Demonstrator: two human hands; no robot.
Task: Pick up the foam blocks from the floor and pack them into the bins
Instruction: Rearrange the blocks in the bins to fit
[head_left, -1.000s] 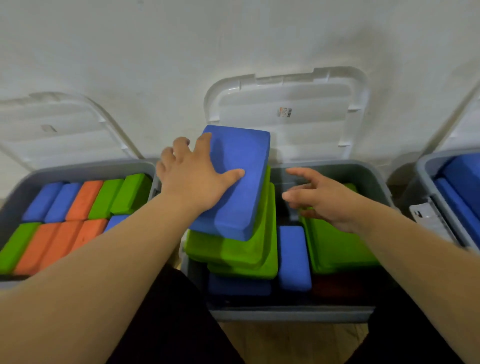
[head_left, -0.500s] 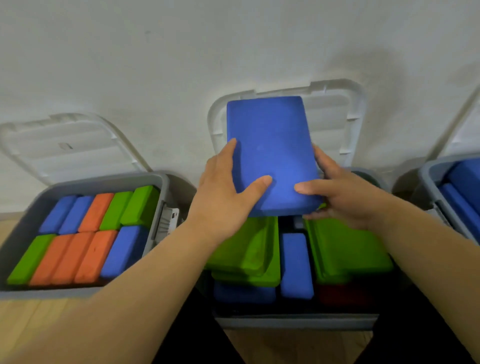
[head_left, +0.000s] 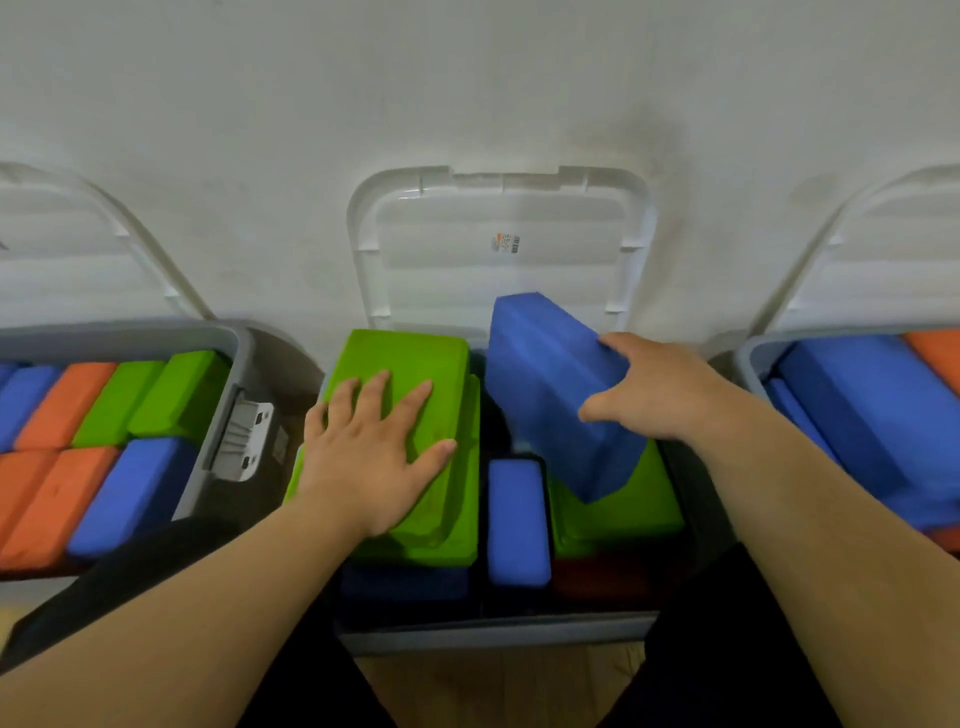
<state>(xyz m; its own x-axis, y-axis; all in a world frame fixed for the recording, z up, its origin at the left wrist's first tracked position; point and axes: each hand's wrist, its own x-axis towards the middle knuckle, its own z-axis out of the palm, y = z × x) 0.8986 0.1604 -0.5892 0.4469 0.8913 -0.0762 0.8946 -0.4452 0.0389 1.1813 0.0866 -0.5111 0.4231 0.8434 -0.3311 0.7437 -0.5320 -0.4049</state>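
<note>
Blue block moved right, right hand gripping; left hand flat on green block.

text: none legible | sticker on bin lid: too small

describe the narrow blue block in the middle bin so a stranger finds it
Find the middle grey bin, its lid open against the wall. Between its two green stacks sits the narrow blue block. Unlike the larger blue block tilted in the right hand, it lies low, level and untouched.
</note>
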